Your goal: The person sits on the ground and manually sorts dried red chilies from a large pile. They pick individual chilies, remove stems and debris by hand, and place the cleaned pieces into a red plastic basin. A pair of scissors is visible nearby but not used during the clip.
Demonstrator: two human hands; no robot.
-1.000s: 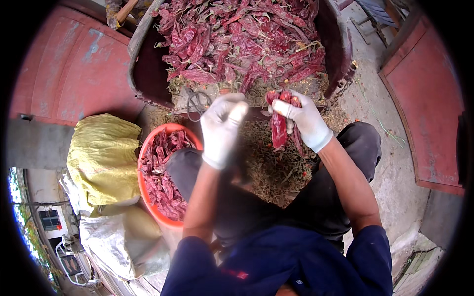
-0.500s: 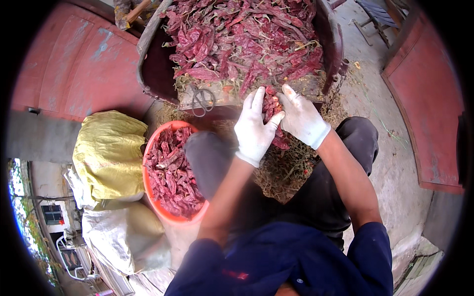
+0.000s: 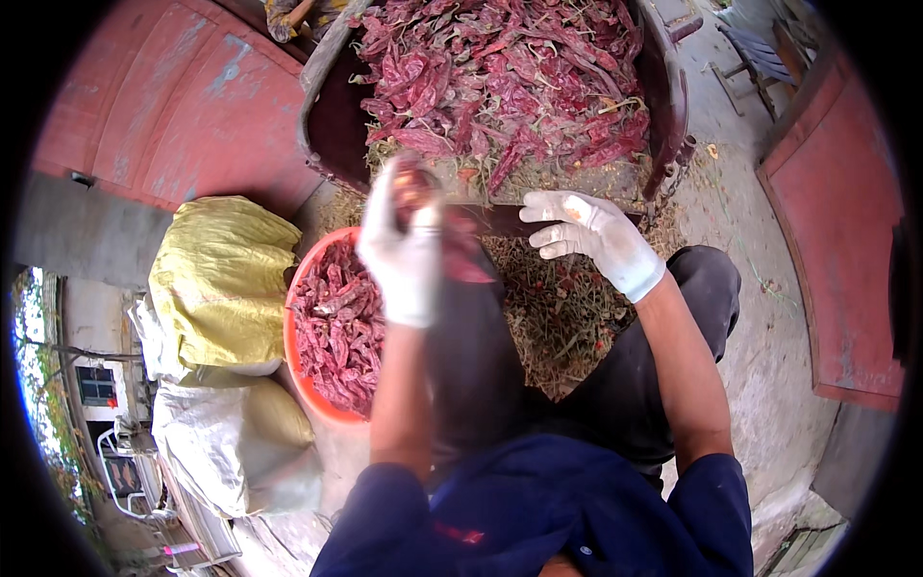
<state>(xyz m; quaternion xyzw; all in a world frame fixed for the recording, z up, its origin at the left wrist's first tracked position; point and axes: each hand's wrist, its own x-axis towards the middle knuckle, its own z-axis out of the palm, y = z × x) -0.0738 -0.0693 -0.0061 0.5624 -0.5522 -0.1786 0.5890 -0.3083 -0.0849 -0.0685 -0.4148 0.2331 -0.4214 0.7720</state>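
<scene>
My left hand (image 3: 399, 255), in a white glove and smeared by motion, is closed around a bunch of dried red chilli peppers (image 3: 413, 189). It hangs over my left knee, beside an orange-rimmed tub (image 3: 291, 332) full of dried chillies (image 3: 338, 327). My right hand (image 3: 591, 234), also gloved in white, is held apart from it with fingers stretched out and nothing in them. Beyond both hands, a large heap of dried chillies (image 3: 500, 82) fills a cart bed (image 3: 663, 106) with dark red sides.
Stems and dry plant scraps (image 3: 553, 322) cover the ground between my knees. A yellow woven sack (image 3: 219, 288) and a white sack (image 3: 221, 447) stand left of the tub. Red metal door panels (image 3: 173, 96) flank both sides. A folding chair (image 3: 755, 53) stands far right.
My left hand has moved left toward the tub with the chilli peppers. My right hand has come away from them and opened. The view has shifted slightly.
</scene>
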